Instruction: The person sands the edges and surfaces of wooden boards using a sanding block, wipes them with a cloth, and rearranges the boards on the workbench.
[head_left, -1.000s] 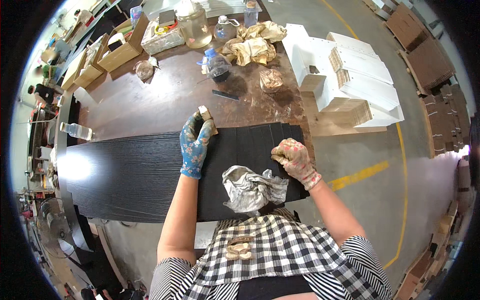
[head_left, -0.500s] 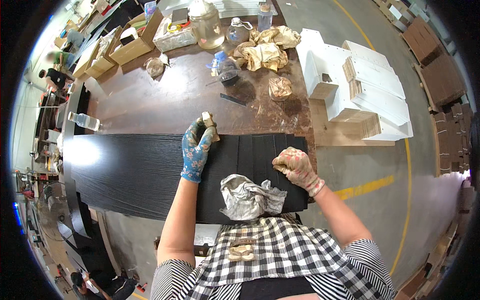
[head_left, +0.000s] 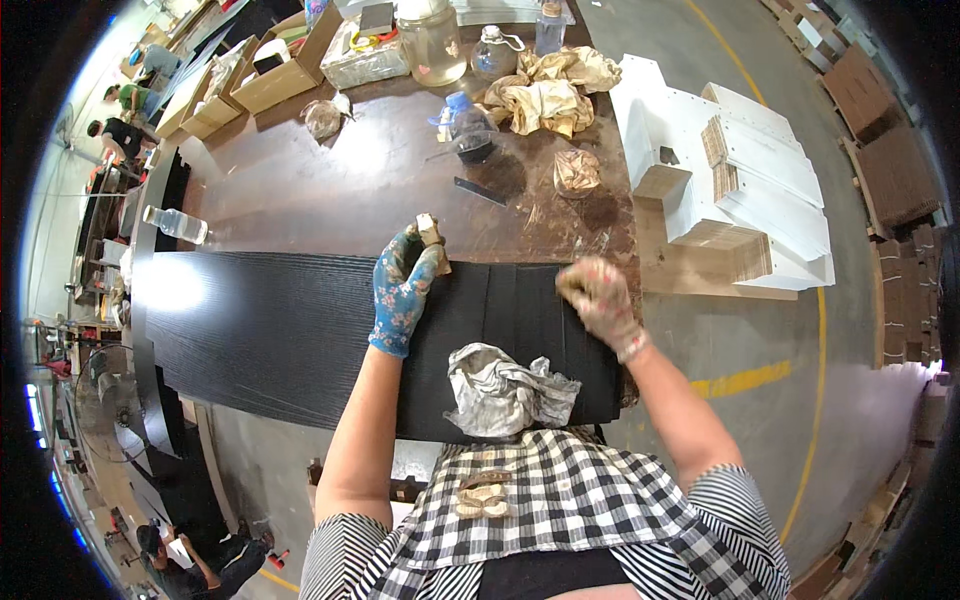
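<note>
**Gloved hands on a black board at a cluttered bench**

A long black board (head_left: 300,335) with a fine wood grain lies across the near edge of a brown bench (head_left: 300,190). The left hand (head_left: 402,290), in a blue flowered glove, rests on the board's far edge with its fingers closed around a small tan block (head_left: 432,236). The right hand (head_left: 598,297), in a stained pale glove, is curled into a loose fist on the board near its right end; whether it grips anything cannot be told. A crumpled grey rag (head_left: 505,390) sits on the board just before the person's checked apron (head_left: 560,490).

At the bench's far left stand open cardboard boxes (head_left: 265,75), their contents too small to tell. Beside them is a clear wrapped packet (head_left: 365,62), then a big glass jar (head_left: 432,42) of pale liquid and plastic bottles (head_left: 495,50). Crumpled tan cloths (head_left: 545,95) lie to the right. A clear bottle (head_left: 175,224) lies on its side at the left. White flat-packed panels (head_left: 740,190) are stacked right of the bench.
</note>
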